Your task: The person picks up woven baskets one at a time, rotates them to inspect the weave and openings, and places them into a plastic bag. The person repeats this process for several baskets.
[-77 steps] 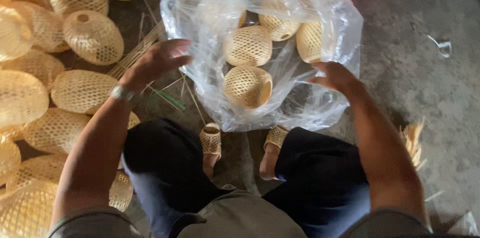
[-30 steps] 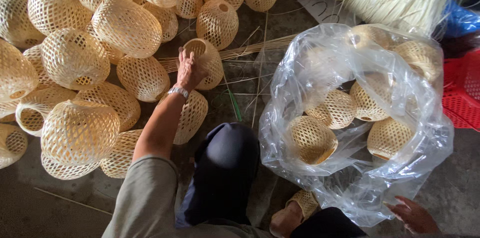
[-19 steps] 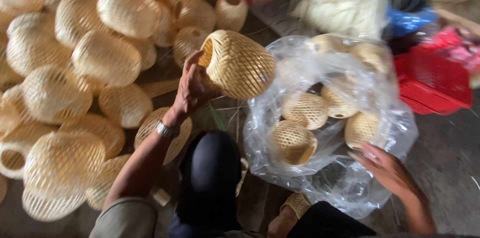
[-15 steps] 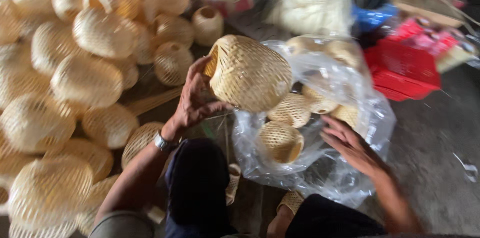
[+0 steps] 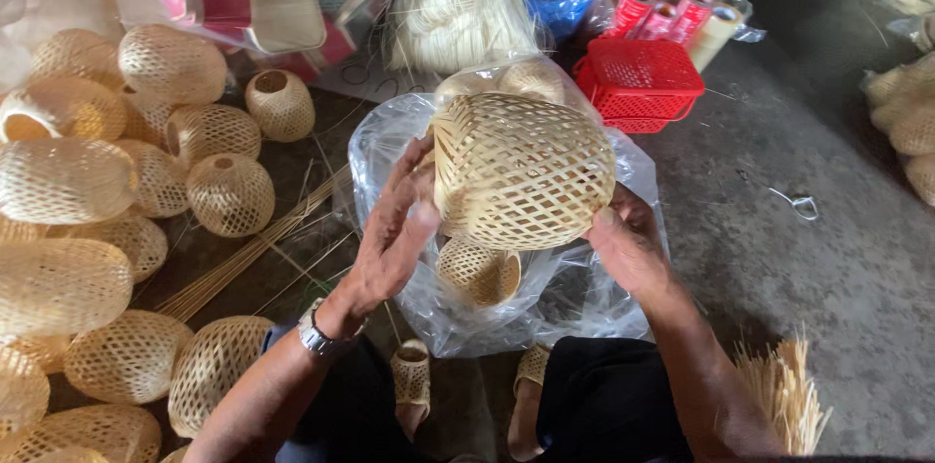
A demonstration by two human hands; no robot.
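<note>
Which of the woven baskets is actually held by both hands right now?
The big woven basket above the clear plastic bag, with the left hand and right hand on its sides. The rest lie in the bag or on the floor.

My single head camera looks steeply down, close above my hands, knees and the floor [image 5: 828, 259] ahead.

Your arms are bare to above the elbow. You wear a metal-banded wristwatch [image 5: 314, 335] on your left wrist, dark trousers [image 5: 609, 405] over both knees, and woven tan sandals [image 5: 412, 377] on your feet.
</note>
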